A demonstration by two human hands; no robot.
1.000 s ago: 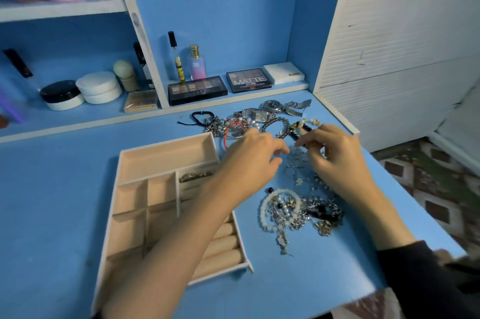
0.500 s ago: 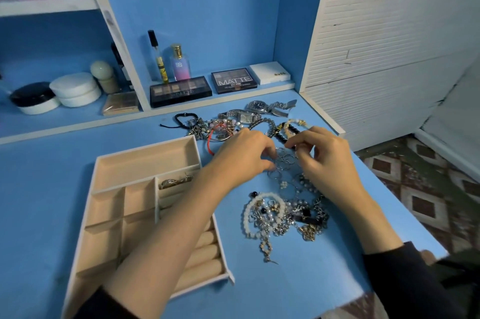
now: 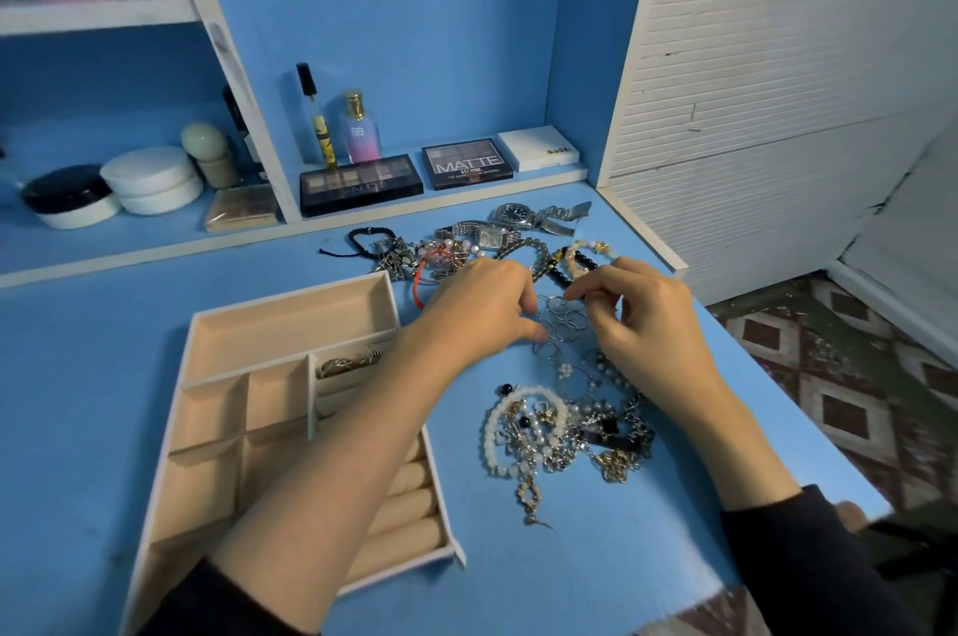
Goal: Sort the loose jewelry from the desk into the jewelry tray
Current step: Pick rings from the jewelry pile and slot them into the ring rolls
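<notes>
A beige jewelry tray (image 3: 207, 324) with several compartments lies on the blue desk at the left, under my left forearm. One small compartment holds a few rings (image 3: 347, 363). A cluster of thin silver rings (image 3: 565, 322) lies between my hands. My left hand (image 3: 482, 303) curls over the cluster's left side, thumb and fingertips on the rings. My right hand (image 3: 643, 319) pinches at the cluster's top right edge with thumb and forefinger. A tangled pile of pearl bracelets and chains (image 3: 565, 428) lies nearer to me.
Two watches (image 3: 513, 215), beaded bracelets (image 3: 580, 257) and a red cord lie in a row behind my hands. Makeup palettes (image 3: 360, 182), perfume bottles and cream jars (image 3: 150, 179) stand on the low shelf. The desk's right edge (image 3: 767, 376) drops to a tiled floor.
The view has drifted, so the tray and desk sit further left in frame. Both hands stay over the silver rings, fingers working closer together on them.
</notes>
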